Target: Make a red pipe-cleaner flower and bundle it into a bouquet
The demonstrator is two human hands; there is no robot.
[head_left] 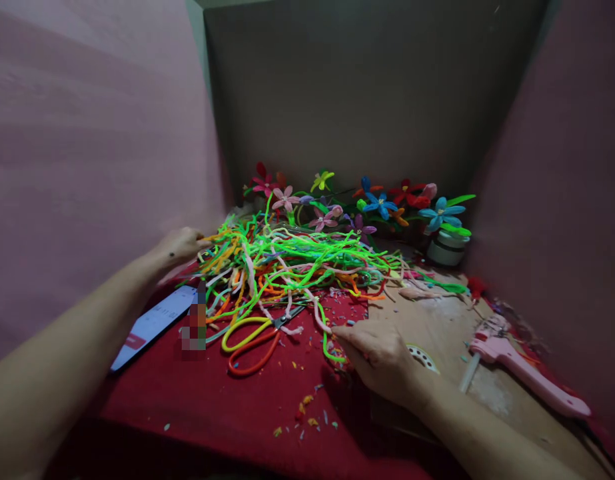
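Observation:
A tangled pile of pipe cleaners (307, 250), mostly bright green with orange, white and red ones, covers the middle of the red cloth. At its left edge my left hand (180, 245) is closed, fingertips on orange pipe cleaners (222, 237). My right hand (382, 353), to the front right, pinches the end of a pale pink pipe cleaner (318, 313) that runs back into the pile. A green pipe cleaner (327, 343) curves just beside those fingertips. Between my hands lie scissors (252, 333) with one yellow and one red handle, their blades under some strands.
Pipe-cleaner flowers (380, 203) stand along the back, near a small jar (446, 248). A phone (154, 327) lies at left. On the right, a pink glue gun (527, 373) rests on a brown board (437, 313). Coloured scraps dot the red cloth (227, 413). Pink walls rise on both sides.

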